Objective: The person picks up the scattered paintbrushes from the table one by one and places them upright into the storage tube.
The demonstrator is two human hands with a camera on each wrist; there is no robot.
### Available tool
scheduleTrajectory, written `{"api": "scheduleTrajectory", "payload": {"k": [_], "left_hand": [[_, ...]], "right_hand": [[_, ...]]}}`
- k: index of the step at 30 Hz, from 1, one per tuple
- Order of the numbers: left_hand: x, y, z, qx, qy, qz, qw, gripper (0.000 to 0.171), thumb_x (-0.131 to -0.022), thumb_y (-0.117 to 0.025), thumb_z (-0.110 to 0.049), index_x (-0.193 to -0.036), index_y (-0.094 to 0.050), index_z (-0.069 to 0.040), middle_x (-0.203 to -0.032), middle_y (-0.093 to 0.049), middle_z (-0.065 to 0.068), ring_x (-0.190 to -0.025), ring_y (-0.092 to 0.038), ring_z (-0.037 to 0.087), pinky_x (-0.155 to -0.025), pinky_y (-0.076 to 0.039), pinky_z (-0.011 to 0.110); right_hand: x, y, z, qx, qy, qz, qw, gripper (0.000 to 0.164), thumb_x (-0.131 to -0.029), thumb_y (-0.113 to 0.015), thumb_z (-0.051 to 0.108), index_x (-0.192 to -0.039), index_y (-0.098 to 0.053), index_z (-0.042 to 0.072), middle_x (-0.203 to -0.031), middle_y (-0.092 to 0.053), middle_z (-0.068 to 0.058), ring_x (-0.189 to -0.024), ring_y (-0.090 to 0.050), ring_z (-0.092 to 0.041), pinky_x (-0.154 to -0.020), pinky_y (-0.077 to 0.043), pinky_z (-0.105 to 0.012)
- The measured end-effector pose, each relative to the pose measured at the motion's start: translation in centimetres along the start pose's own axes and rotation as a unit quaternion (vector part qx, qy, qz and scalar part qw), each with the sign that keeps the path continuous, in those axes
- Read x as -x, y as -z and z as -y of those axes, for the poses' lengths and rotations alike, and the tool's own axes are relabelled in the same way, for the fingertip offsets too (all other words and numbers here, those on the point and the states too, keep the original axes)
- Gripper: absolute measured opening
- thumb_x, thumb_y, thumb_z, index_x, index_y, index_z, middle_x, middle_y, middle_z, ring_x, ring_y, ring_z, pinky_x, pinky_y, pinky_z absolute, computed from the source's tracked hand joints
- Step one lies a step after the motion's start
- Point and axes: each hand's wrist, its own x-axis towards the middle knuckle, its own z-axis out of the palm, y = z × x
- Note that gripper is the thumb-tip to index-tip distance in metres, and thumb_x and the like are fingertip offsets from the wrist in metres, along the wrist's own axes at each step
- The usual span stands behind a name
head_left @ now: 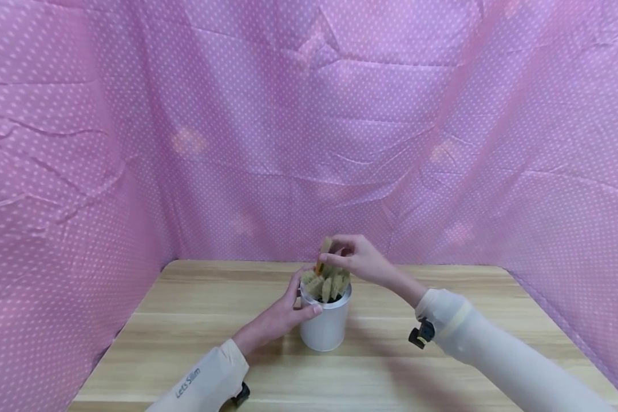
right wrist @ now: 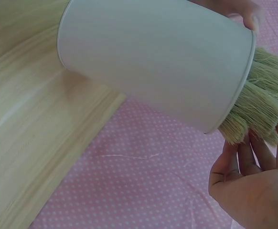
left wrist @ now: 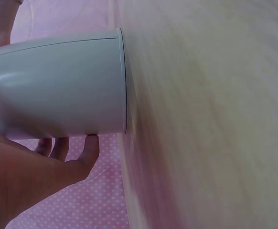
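Note:
A white, slightly tapered pail stands upright on the table, filled with several paintbrushes whose pale bristles point up. My left hand holds the pail at its left side, thumb near the front rim and fingers round the far side. In the left wrist view, the fingers touch the smooth wall of the pail. Over the opening, my right hand pinches one brush that rises above the others, with a bit of orange showing below its bristles. Its handle is hidden.
The pail stands on a light wooden table. Pink dotted cloth hangs behind the table and along both sides. Both forearms wear pale sleeves with small black cameras strapped at the wrists.

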Motion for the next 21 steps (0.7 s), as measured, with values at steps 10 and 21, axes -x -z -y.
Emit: {"api": "scheduleTrajectory", "payload": {"k": [10, 21], "left_hand": [[-0.2, -0.3, -0.4, 0.002, 0.001, 0.003, 1.0000, 0.079, -0.096, -0.066, -0.049, -0.153, -0.011, -0.054, -0.163, -0.019, 0.014, -0.144, -0.029, 0.037, -0.107, -0.037, 0.061], [0.4, 0.6, -0.5, 0.010, 0.013, 0.000, 0.9999, 0.078, -0.096, -0.069, -0.047, -0.153, -0.016, -0.052, -0.158, -0.029, 0.012, -0.141, -0.035, 0.037, -0.108, -0.036, 0.060]], "right_hand": [[0.4, 0.1, -0.1, 0.021, 0.001, 0.003, 1.000, 0.025, -0.097, -0.072, 0.031, -0.117, -0.075, 0.016, -0.099, -0.071, 0.002, -0.080, -0.063, -0.025, -0.069, -0.054, -0.035], [2.4, 0.7, -1.5, -0.055, -0.036, -0.121, 0.990, 0.029, -0.100, -0.067, 0.031, -0.121, -0.072, 0.011, -0.116, -0.072, -0.004, -0.103, -0.067, -0.027, -0.092, -0.053, -0.045]]}}
